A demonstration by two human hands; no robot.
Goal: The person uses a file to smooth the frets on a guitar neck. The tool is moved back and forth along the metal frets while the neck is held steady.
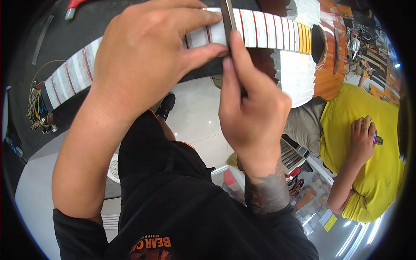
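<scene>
Seen from above, nearest the camera: black shirt [182, 216] with orange print, black sleeves pushed up both forearms, tattoo at the right wrist. Rising from the lower edge, right hand [251, 108] closed round a slim grey metal file [228, 19], thumb laid up along the blade, tip set upright across the guitar neck [260, 28]. Just beside it, left hand [143, 60] pressed down on the neck, fingers curled over the far edge, thumb meeting the file at the near edge. Neck running across the top of the picture from lower left to upper right, fretboard masked in strips of pale tape between bare frets, a few yellow strips nearest the body. At the far left end, headstock [39, 108] with loose coiled strings, resting on a dark workbench [86, 26]. To the right, orange guitar body [333, 60], its top partly masked in white tape around the soundhole. Below the bench, shiny pale floor [195, 121] and a black shoe [167, 104]. At far right, a second person in a yellow shirt [368, 143], one hand [362, 136] resting on the chest.
</scene>
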